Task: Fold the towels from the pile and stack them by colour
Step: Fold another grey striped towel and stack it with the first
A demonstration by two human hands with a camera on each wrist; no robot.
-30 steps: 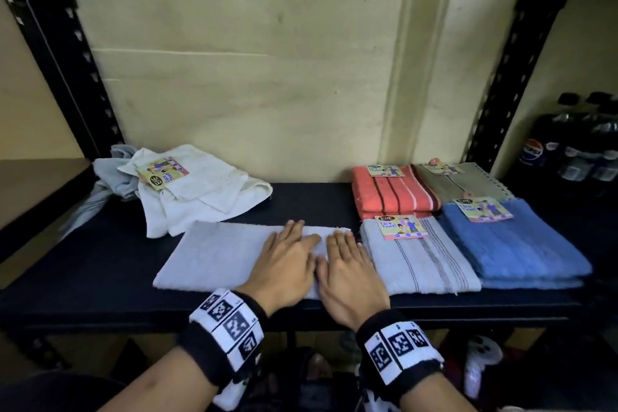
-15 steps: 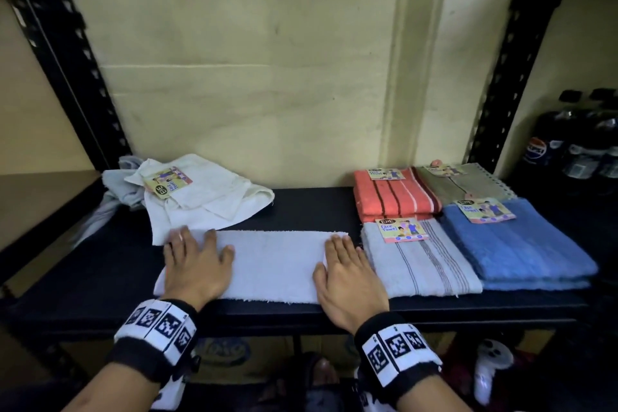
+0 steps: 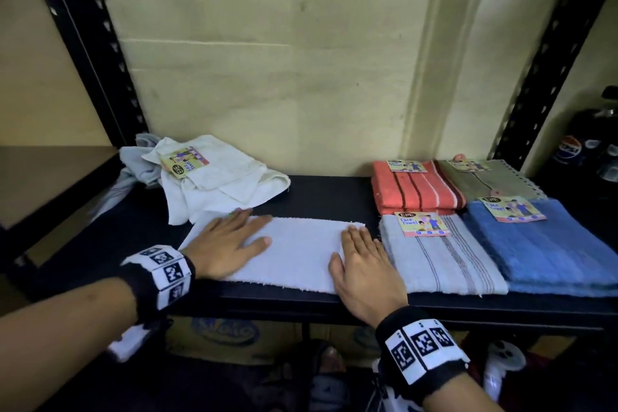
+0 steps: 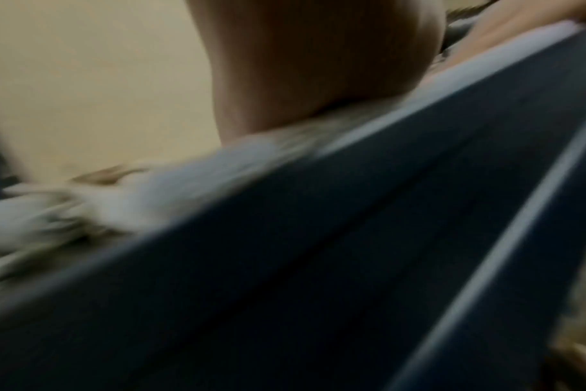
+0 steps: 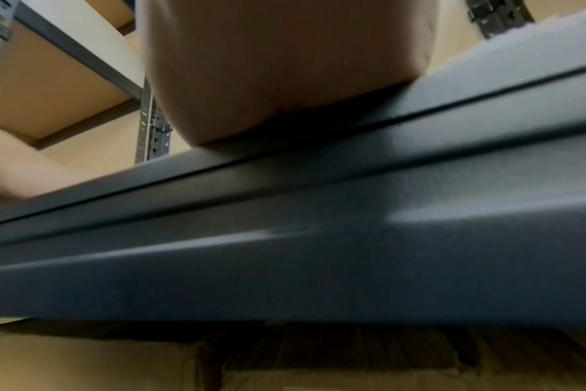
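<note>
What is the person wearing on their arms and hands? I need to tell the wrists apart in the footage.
Both forearms are bare, with no sleeves or gloves. Each wrist carries a black band faced with white square tiles printed with black coded markers: one on the left wrist, one on the right wrist. They look alike.

A black shelf (image 3: 321,197) spans the middle of the frame, its black slotted uprights (image 3: 90,43) rising at both sides before a pale plywood back panel (image 3: 267,77). Dark soda bottles (image 3: 582,150) stand at far right (labels blurred). A cardboard box (image 3: 227,334) sits lower centre.
</note>
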